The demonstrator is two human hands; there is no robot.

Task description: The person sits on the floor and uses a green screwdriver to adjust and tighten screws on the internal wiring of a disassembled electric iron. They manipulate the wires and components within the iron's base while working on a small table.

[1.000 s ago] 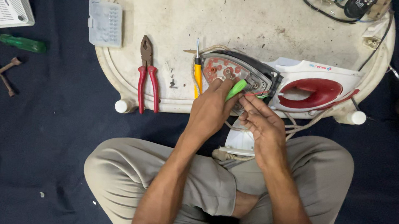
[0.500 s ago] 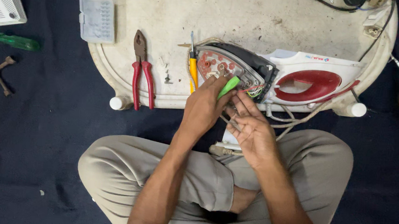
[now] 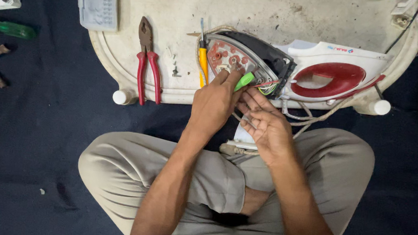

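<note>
Head view, looking down over crossed legs; right hand (image 3: pixel 268 127) lies open, palm up, fingers spread beneath loose wires (image 3: pixel 266 87); left hand (image 3: pixel 215 103) is closed on a green tool (image 3: pixel 244 80), tip at the opened iron (image 3: pixel 253 61) on the tabletop (image 3: pixel 177 10); apparently probing the wiring, which calls for a steady tip; beyond lie pliers (image 3: pixel 146 60), a yellow screwdriver (image 3: pixel 203 57), the white-and-red cover (image 3: pixel 337 73).

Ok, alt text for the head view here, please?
Left hand grips a green-handled tool against an opened clothes iron on a white tray; right hand is open beside the wires. Red pliers lie left.
</note>
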